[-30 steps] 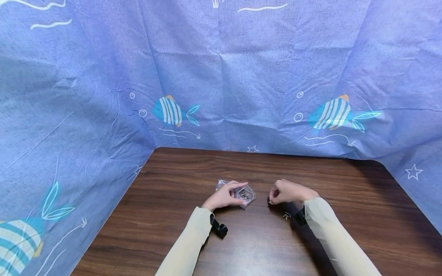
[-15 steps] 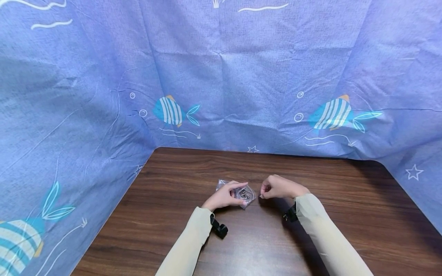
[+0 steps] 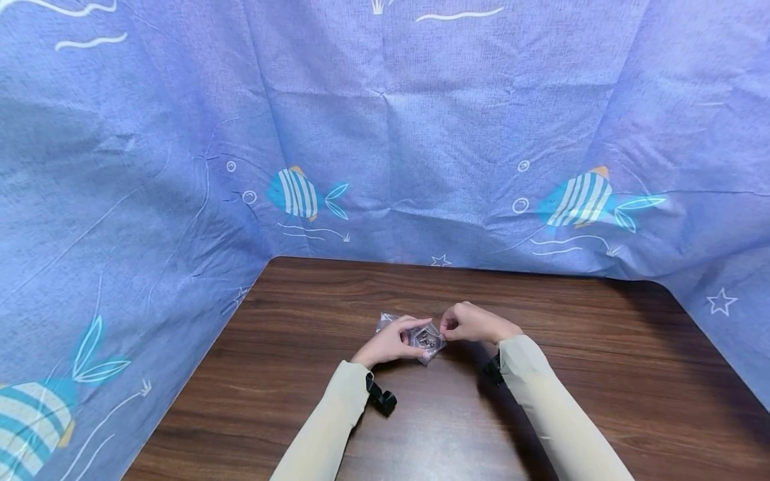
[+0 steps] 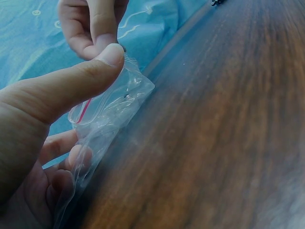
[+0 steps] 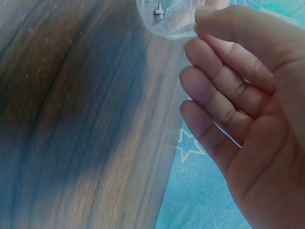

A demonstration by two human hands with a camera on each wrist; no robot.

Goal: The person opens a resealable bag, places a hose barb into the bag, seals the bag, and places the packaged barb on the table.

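A clear plastic zip bag with a pink line at its mouth lies on the table, several small metal screws inside it. My left hand holds the bag, thumb and fingers curled at its mouth and spreading it. At that mouth, my right hand pinches something small and dark between thumb and forefinger. It looks like another screw, mostly covered by the fingertips. The right hand's other fingers are loosely bent beside the bag.
In the left wrist view a small dark pile of metal pieces sits on the brown wood table. The right wrist hides it in the head view. A blue cloth with fish hangs behind and to the sides.
My right hand has moved left from beside the loose pile to the bag's mouth, pinching the small piece. The left hand and the bag have stayed in place.
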